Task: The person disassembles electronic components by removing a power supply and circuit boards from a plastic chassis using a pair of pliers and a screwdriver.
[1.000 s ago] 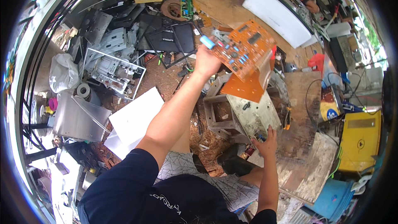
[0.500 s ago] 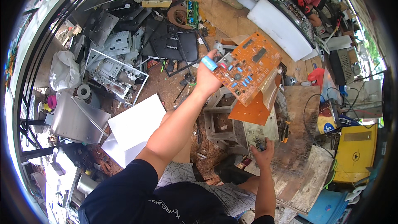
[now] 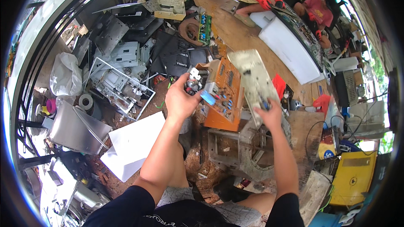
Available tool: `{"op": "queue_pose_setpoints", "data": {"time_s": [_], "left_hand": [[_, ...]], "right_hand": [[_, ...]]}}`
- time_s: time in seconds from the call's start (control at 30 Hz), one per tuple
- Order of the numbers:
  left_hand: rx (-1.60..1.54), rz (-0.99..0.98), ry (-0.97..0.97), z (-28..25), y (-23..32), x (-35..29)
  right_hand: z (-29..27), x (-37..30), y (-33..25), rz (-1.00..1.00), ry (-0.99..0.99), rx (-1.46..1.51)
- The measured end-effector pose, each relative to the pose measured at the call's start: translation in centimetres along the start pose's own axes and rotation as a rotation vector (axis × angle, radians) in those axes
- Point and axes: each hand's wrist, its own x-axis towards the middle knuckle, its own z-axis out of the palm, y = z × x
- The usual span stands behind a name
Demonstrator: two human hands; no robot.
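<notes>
My left hand [image 3: 181, 100] is closed on the left edge of an orange circuit board [image 3: 229, 82], tilted steeply. Near my fingers are a large blue capacitor [image 3: 208, 97] and some metal parts [image 3: 194, 80]. Smaller blue components dot the board's face, and a plain orange sheet [image 3: 222, 120] hangs below it. In my right hand [image 3: 269, 112] is a long, pale beige panel [image 3: 251, 73], gripped near its lower end and tilted beside the board. Whether panel and board are still joined, I cannot tell. Beneath both stands a grey, worn metal frame [image 3: 227, 148].
At the left lie black panels [image 3: 110, 33], a white metal frame [image 3: 122, 88] and white sheets [image 3: 136, 141]. A co-worker's red-gloved hand [image 3: 263, 2] is beyond a white foam block [image 3: 286, 48]. A wooden board [image 3: 309, 143] and yellow case [image 3: 352, 176] are at the right.
The circuit board has moved left and tipped steeper with my left hand. My right hand has risen, bringing the beige panel from beneath the board to its right side.
</notes>
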Motion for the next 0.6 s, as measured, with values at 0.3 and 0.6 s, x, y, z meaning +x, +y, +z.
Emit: {"op": "queue_pose_setpoints", "data": {"time_s": [0.3, 0.6], "left_hand": [[0.067, 0.026, -0.079, 1.8, 1.2, 1.0], [0.094, 0.228, -0.246, 4.2, 3.4, -1.4]], "right_hand": [[2.5, 30.9, -26.2, -0.428, 0.172, -0.049], [-2.2, 20.9, -24.5, -0.333, -0.016, 0.081]]}}
